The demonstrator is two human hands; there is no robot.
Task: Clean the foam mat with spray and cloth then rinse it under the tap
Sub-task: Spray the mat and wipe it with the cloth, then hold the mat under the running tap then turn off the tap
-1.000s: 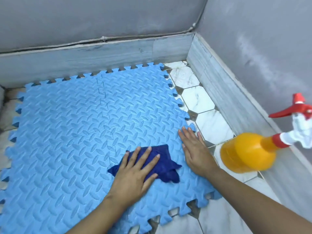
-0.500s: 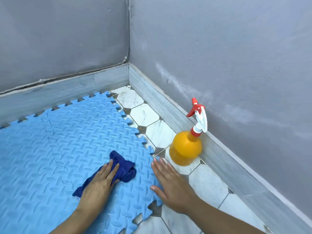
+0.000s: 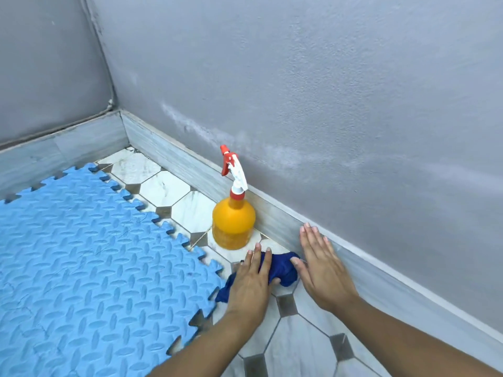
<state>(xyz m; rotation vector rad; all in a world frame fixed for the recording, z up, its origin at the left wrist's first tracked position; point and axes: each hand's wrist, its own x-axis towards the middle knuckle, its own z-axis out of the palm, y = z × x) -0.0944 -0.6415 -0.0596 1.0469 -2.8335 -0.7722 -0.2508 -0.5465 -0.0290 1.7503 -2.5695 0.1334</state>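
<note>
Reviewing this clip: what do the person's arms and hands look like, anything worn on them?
Both forearms are bare as far as the frame shows, with no sleeves visible. The left hand and right hand wear no gloves, rings, watch or bracelets. Fingernails are short and unpainted.

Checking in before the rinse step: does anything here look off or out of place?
The blue cloth is off the foam mat, bunched on the floor tiles under the left hand. A pale smear streaks the grey wall above the upright spray bottle.

Grey walls, tiled floor, grey skirting
</note>
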